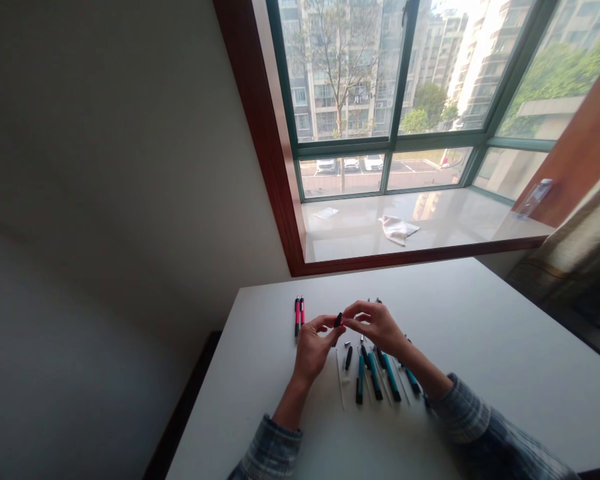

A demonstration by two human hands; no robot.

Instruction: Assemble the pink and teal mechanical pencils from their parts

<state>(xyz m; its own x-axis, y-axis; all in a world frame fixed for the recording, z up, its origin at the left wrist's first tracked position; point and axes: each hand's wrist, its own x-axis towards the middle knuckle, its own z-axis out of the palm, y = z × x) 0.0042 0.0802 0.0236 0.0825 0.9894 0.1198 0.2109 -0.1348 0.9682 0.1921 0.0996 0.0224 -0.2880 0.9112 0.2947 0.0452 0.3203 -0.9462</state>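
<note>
Both my hands meet above a white table. My left hand is closed with its fingertips pinched, and my right hand pinches toward it. Between the fingertips sits a small black pen part, held by both hands. Two pink pens lie side by side to the left of my hands. Under and behind my right hand lie several teal pens, thin white refills and small black parts.
A window sill beyond the table carries a crumpled white cloth, a small paper and a clear bottle at the right. A plain wall is at the left, a curtain at the right.
</note>
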